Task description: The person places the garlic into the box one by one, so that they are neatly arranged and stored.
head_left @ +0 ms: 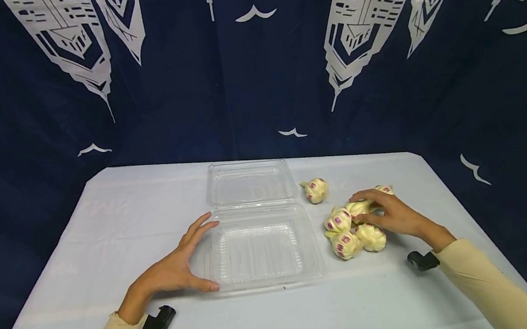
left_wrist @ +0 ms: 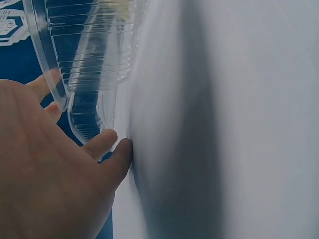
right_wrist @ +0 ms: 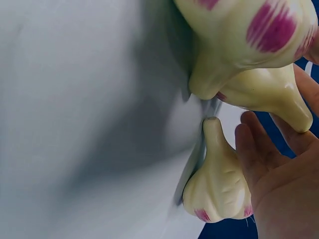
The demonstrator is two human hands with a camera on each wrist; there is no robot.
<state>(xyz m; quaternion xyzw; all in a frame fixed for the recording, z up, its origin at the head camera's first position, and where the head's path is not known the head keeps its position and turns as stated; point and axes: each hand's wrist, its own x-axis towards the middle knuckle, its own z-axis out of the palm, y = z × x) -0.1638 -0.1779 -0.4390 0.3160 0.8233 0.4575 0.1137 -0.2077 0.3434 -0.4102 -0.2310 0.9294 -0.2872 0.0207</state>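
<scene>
A clear plastic clamshell container point(head_left: 268, 286) lies with its lid folded back on the white table. My left hand point(head_left: 173, 270) is at its left side, fingers spread and thumb apart, near the front left corner; the left wrist view shows the hand point(left_wrist: 55, 159) beside the ribbed wall. To the right is a cluster of cream garlic bulbs point(head_left: 346, 244) with purple patches. My right hand point(head_left: 396, 214) has thumb and forefinger on either side of one garlic bulb point(head_left: 358, 209) at the back of the cluster. In the right wrist view, that bulb's stem point(right_wrist: 299, 112) lies against the fingers.
One garlic bulb point(head_left: 316, 190) lies apart, right of the container's lid point(head_left: 251, 183). Another bulb point(head_left: 384, 190) sits behind my right hand. A dark blue cloth point(head_left: 254, 78) with white building prints hangs beyond the far edge of the white table point(head_left: 118, 213).
</scene>
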